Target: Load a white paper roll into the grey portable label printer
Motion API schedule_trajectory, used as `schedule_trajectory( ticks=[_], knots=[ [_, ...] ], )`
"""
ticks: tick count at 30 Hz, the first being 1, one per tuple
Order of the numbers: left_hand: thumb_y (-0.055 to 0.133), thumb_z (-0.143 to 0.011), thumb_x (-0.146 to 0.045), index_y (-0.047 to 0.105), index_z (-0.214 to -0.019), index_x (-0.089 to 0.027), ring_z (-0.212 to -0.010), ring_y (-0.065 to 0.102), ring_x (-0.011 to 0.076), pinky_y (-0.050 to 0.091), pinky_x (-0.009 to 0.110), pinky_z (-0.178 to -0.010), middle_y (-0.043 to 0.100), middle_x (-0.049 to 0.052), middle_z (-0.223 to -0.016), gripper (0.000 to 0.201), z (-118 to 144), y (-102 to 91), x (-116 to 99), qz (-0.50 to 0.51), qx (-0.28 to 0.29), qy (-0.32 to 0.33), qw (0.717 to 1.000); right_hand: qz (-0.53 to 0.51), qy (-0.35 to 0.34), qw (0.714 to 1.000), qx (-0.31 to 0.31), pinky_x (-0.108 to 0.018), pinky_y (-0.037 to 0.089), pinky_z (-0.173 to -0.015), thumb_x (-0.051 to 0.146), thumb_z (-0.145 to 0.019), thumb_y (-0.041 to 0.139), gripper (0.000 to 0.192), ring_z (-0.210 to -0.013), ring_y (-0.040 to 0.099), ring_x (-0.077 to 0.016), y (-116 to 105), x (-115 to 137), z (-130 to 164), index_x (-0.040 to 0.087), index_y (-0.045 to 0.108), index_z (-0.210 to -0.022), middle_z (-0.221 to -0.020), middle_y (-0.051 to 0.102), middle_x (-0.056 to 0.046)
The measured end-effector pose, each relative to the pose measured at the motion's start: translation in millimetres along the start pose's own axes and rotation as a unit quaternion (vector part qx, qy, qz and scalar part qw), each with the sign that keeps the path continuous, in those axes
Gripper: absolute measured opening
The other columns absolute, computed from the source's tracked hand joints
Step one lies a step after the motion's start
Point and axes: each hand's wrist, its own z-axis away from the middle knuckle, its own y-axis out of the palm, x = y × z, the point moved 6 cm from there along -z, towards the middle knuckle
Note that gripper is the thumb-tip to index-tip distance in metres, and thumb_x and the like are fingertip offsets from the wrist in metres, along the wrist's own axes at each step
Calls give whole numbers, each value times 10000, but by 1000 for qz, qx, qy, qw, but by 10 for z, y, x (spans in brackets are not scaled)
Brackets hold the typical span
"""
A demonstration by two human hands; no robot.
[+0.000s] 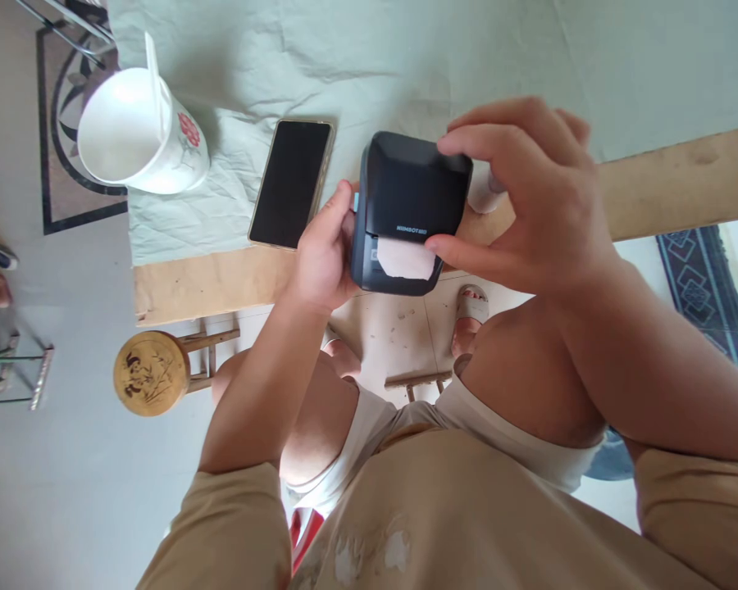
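Nearest the camera, both hands clamp a small black label printer point(409, 211) just above the near edge of the counter point(209, 283). The left hand point(323, 254) braces its left side with the thumb up the casing; the right hand point(529, 205) wraps the top and right side, the thumb beside a white label point(406, 258) poking from the front slot. Since the printer hangs partly past the edge over the person's knees and the floor, a loosened grip would likely drop it; a thumb rubbing the label could crease or tear it. Just beyond lies a dark phone point(290, 182) on the pale cloth point(357, 57), and farther left stands a white flowered pitcher point(141, 131).
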Motion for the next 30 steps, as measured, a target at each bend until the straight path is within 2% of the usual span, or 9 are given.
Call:
schedule_trajectory(
  ticks=[3, 5, 7, 10, 14, 20, 23, 28, 30],
  knots=[
    [420, -921, -508, 630, -981, -185, -1347, 465, 257, 455, 374, -1048, 695, 66, -1075, 390, 23, 88, -55, 8, 34, 34, 999, 25, -10, 998, -55, -413, 467, -824, 503, -799, 597, 377, -912, 630, -210, -92, -7, 10, 265, 573, -1090, -981, 635, -58],
    [455, -928, -440, 618, -1003, -178, -1281, 529, 239, 495, 350, -972, 684, 68, -1045, 318, 51, 114, -62, 1, 25, 44, 999, 12, 0, 996, -91, -359, 462, -729, 420, -811, 598, 231, -662, 573, -145, -142, -22, 21, 248, 604, -966, -681, 561, 1],
    [506, -915, -420, 610, -954, -175, -1180, 591, 229, 516, 312, -870, 666, 67, -936, 269, 77, 115, -58, -10, 2, 50, 999, -15, 25, 993, -116, -310, 445, -687, 313, -825, 589, 105, -517, 490, -81, -175, -52, 26, 237, 601, -897, -548, 478, 50],
    [531, -893, -491, 587, -864, -172, -1094, 617, 224, 505, 290, -820, 617, 62, -810, 325, 99, 109, -49, -16, -27, 53, 998, -116, 82, 977, -156, -251, 405, -595, 242, -852, 556, 53, -555, 557, -57, -204, -137, 27, 214, 597, -868, -695, 572, 36],
    [522, -864, -587, 576, -865, -165, -1121, 592, 242, 482, 319, -880, 627, 85, -877, 425, 106, 117, -50, -17, -46, 47, 998, -202, 90, 948, -228, -251, 416, -585, 219, -846, 545, 95, -713, 625, -105, -267, -191, 43, 180, 631, -847, -805, 596, -23],
    [496, -909, -472, 567, -856, -178, -1040, 604, 213, 472, 280, -786, 595, 56, -800, 308, 78, 100, -49, 6, -29, 53, 998, -55, 72, 988, -121, -240, 410, -608, 196, -810, 581, 45, -616, 559, -70, -237, -61, -28, 183, 562, -771, -703, 598, 29],
    [516, -899, -408, 575, -838, -203, -1045, 604, 208, 477, 286, -790, 628, 58, -839, 222, 53, 91, -57, 23, -12, 57, 998, 3, 49, 992, -119, -218, 383, -574, 218, -810, 601, 105, -549, 528, -41, -234, 26, -65, 171, 538, -741, -647, 591, 55],
    [488, -910, -444, 590, -853, -205, -1147, 582, 222, 483, 313, -896, 637, 60, -828, 266, 59, 70, -59, 16, -24, 57, 998, -33, 55, 992, -110, -211, 408, -570, 216, -844, 535, 74, -667, 603, -56, -160, 21, -111, 181, 595, -818, -967, 697, 19],
    [483, -914, -443, 575, -816, -210, -1122, 587, 216, 491, 305, -864, 586, 47, -756, 269, 70, 67, -52, 11, -28, 56, 998, 0, 73, 995, -75, -240, 373, -563, 234, -835, 528, 108, -636, 560, -73, -100, 11, -145, 196, 629, -831, -906, 697, 19]
  ],
)
